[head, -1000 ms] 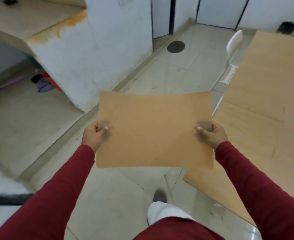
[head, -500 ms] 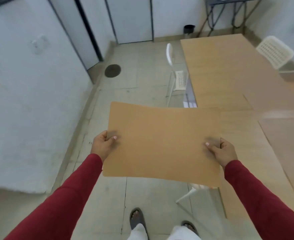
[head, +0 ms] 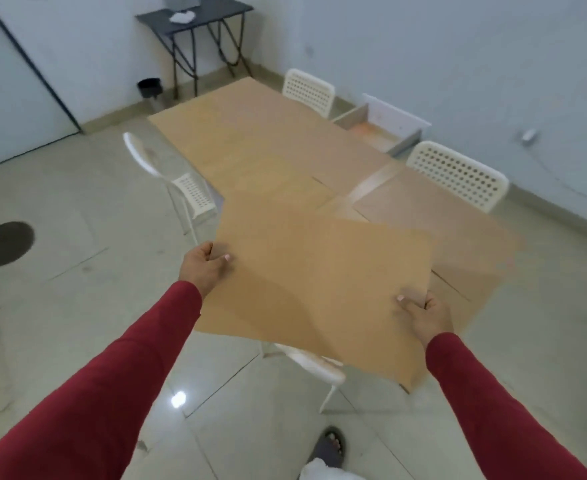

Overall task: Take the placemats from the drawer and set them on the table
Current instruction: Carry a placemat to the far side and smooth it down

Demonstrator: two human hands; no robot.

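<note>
Above a pale tiled floor (head: 60, 306) beside the wooden table (head: 250, 143), a tan placemat (head: 312, 289) hangs in the air – left hand (head: 203, 268) and right hand (head: 425, 315) pinching opposite edges – seemingly thin, light, slightly bowing, best held at both sides.

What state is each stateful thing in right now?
Placemat: held in the air, not yet on the table.
Left hand: grips the placemat's left edge.
Right hand: grips its right edge.
Drawer: open.
Table: another mat lies on it.
</note>
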